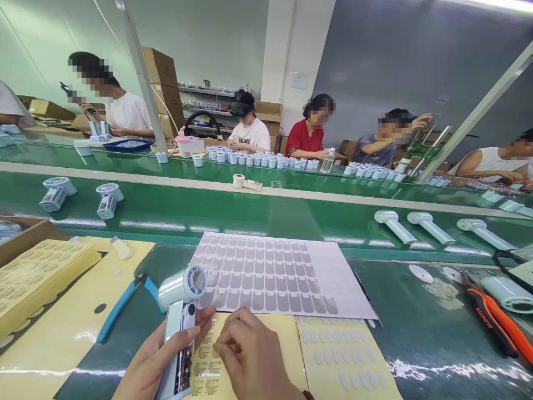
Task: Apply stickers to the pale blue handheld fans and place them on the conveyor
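Observation:
My left hand (156,358) is wrapped round the handle of a pale blue handheld fan (180,311), its round head pointing up and right. My right hand (250,355) rests beside it with fingers curled in a pinch on a yellow sticker sheet (287,339); what the fingertips hold is too small to tell. Just beyond lies a white sheet of grey stickers (275,275).
Blue-handled pliers (125,300) lie left of the fan. A stack of yellow label sheets (37,275) sits at far left, orange cutters (495,319) at right. Several fans ride the green conveyor belt (266,214). Several people work on the far side.

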